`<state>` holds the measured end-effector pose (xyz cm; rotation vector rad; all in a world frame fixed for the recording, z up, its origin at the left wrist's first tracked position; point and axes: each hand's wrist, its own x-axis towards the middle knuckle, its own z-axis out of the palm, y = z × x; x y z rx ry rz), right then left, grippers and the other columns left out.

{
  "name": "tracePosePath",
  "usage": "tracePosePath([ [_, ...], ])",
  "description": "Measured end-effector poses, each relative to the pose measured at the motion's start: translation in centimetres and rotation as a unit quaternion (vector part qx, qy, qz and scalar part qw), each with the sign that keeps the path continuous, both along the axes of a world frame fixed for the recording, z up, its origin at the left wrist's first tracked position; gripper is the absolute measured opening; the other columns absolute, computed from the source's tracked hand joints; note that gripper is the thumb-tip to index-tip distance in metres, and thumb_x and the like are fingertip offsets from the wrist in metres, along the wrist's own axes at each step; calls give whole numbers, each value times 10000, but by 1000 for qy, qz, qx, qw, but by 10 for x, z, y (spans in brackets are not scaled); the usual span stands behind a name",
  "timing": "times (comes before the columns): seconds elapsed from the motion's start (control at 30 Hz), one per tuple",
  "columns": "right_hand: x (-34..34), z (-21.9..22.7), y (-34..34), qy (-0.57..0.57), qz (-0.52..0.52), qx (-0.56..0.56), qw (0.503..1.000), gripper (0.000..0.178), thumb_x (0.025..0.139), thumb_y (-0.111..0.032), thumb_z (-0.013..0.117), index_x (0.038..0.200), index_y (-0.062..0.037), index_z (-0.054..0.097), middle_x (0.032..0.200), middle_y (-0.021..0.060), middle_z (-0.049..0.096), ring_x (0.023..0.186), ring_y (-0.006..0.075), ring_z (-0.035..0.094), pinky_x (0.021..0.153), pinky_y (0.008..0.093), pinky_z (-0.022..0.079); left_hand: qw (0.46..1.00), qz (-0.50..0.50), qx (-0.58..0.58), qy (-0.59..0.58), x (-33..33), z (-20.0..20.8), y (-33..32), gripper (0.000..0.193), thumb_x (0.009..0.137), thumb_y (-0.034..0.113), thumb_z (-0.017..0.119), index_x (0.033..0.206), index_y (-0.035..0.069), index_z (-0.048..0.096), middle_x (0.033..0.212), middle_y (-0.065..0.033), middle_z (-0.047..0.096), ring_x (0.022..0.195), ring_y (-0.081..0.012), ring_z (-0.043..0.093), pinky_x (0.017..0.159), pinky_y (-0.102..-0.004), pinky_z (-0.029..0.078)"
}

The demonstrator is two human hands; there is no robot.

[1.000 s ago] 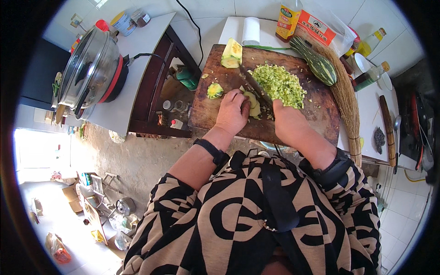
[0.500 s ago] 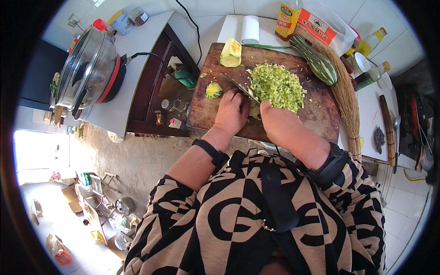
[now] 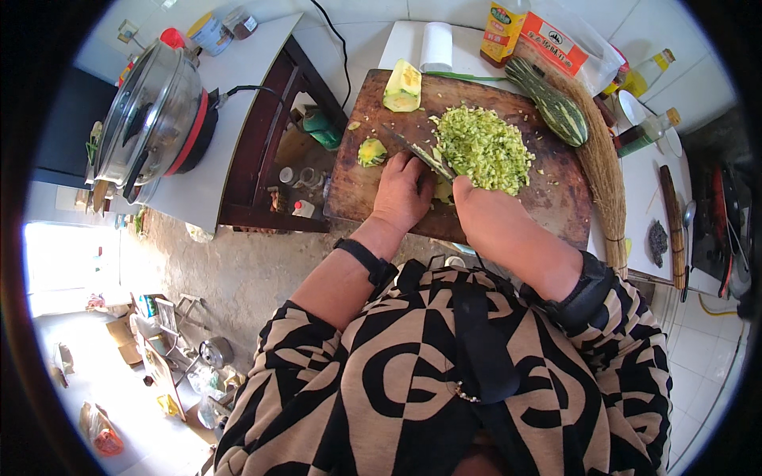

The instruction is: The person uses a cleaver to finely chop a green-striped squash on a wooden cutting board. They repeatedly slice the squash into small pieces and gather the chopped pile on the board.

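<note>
My right hand is wrapped round the handle of a kitchen knife. Its blade points to the far left over a wooden cutting board, bits of green stuck to it. Close beside the blade, my left hand has its fingers curled down on a pale green squash piece, mostly hidden between the hands. A heap of finely diced squash lies right of the knife. A large cut squash chunk sits at the board's far left, with a small squash end nearer me.
A whole striped squash lies on the board's far right, beside a straw whisk broom. Behind are a paper roll and a sauce bottle. An electric pot stands on the left table.
The knife blade tilts a little more, showing more of its side with green bits. Both hands keep nearly the same place; the whole view has shifted slightly.
</note>
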<state>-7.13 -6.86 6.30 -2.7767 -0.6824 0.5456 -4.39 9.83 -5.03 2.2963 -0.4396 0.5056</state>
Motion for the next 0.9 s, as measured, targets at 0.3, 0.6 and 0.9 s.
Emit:
tracePosePath([
  [0.3, 4, 2, -3, -25, -36, 4, 999, 277, 758, -2, 512, 993, 50, 376, 728, 258, 614, 730, 434, 623, 649, 500, 501, 1000, 4, -10, 13, -1, -1, 1, 199, 711, 48, 667, 879, 20, 565, 1013, -180, 550, 931, -389, 529, 813, -433, 459],
  [0.6, -2, -1, 4, 13, -2, 8, 1000, 284, 743, 30, 509, 985, 68, 367, 727, 272, 611, 722, 440, 620, 626, 502, 497, 1000, 3, -6, -14, 0, -2, 1, 180, 717, 45, 662, 869, 18, 570, 969, -174, 557, 890, -385, 535, 787, -427, 461],
  [0.9, 2, -7, -2, -23, -44, 24, 998, 294, 749, 12, 541, 988, 53, 375, 742, 258, 621, 730, 437, 625, 635, 504, 509, 999, -5, -33, -28, -1, 0, 2, 175, 712, 14, 653, 864, 15, 566, 991, -171, 556, 903, -385, 532, 784, -427, 458],
])
